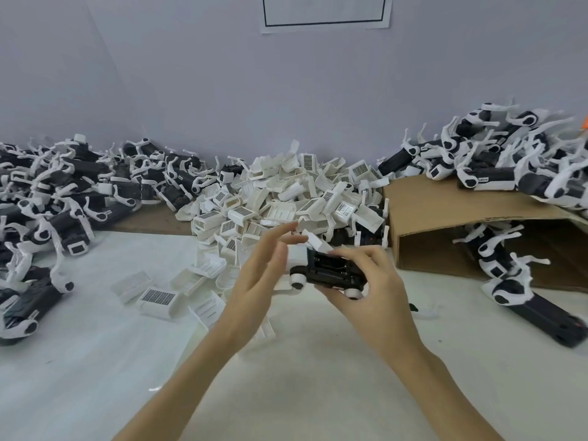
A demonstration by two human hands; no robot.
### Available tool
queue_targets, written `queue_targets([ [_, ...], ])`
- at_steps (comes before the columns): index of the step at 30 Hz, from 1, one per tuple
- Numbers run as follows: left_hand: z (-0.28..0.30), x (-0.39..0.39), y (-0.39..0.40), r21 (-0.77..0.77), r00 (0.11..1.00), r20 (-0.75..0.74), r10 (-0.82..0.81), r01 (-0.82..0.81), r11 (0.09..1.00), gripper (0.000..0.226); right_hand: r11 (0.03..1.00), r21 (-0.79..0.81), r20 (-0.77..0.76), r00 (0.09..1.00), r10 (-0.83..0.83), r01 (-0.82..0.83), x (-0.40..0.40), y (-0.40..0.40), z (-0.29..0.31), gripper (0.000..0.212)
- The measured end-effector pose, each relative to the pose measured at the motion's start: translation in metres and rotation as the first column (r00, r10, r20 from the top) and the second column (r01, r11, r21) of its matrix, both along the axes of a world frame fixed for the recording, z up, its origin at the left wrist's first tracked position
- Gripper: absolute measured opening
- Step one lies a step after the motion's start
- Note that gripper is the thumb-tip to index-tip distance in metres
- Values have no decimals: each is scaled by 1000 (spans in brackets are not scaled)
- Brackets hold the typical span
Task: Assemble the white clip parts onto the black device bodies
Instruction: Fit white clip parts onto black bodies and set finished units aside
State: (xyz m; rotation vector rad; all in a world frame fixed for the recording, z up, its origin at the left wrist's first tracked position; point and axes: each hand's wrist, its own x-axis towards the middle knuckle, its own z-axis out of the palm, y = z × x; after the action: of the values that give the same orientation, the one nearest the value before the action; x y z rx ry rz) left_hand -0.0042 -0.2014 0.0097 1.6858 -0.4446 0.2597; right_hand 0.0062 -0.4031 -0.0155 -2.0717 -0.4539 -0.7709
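My right hand [370, 281] grips a black device body [331, 270] with white wheels, held above the white table near the centre. A white clip part [297, 256] sits on the body's left end. My left hand [261, 275] is beside that end with its fingers straight and spread, fingertips touching the white clip. Behind my hands lies a heap of loose white clip parts [286, 192], several of them with dark grid panels.
A pile of black-and-white devices [63, 192] fills the left side. Another pile [509, 160] lies on a bent cardboard sheet [445, 211] at the right, with more devices [534, 300] below it. Scattered white parts [159, 297] lie on the table [95, 361].
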Motion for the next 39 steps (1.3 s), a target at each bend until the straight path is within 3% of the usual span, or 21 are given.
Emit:
queue_targets([
  [3,-8,9,12,357,994,110,-4,-36,934,72,999,-52,15,1000,-15,16,0,-1,0,57],
  [6,-16,15,17,488,959,284,6,-150,860,77,996,-79,-52,998,46,-50,5,-5,-6,77],
  [9,-19,18,19,526,859,511,-24,-291,799,76,982,-146,-175,980,90,-116,11,-15,-8,89],
  [12,-21,22,21,519,731,677,-87,-389,761,70,975,-198,-143,987,71,-99,15,-21,-11,77],
  [15,-24,23,20,483,643,760,-97,-459,745,67,986,-148,-97,993,65,-78,15,-24,-10,70],
  [18,-23,21,18,404,614,789,-39,-469,785,64,987,-140,-102,993,60,-74,15,-24,-7,80],
  [20,-20,18,15,334,657,752,48,-444,832,65,992,-78,-164,983,87,-101,14,-22,-6,89],
  [23,-18,13,8,143,839,497,222,-331,933,69,928,290,-367,868,333,-233,10,-17,0,87],
  [26,-17,10,2,-138,987,85,133,-121,983,63,827,486,-367,792,487,-283,7,-15,7,65],
  [29,-18,10,0,-208,994,-101,35,-56,977,52,765,587,-286,815,504,-266,5,-15,11,56],
  [34,-18,12,4,-114,995,-100,1,-13,993,56,872,399,-342,837,428,-283,6,-22,12,68],
  [39,-13,15,17,237,992,83,96,-113,965,82,895,337,-329,854,404,-293,7,-22,11,62],
])
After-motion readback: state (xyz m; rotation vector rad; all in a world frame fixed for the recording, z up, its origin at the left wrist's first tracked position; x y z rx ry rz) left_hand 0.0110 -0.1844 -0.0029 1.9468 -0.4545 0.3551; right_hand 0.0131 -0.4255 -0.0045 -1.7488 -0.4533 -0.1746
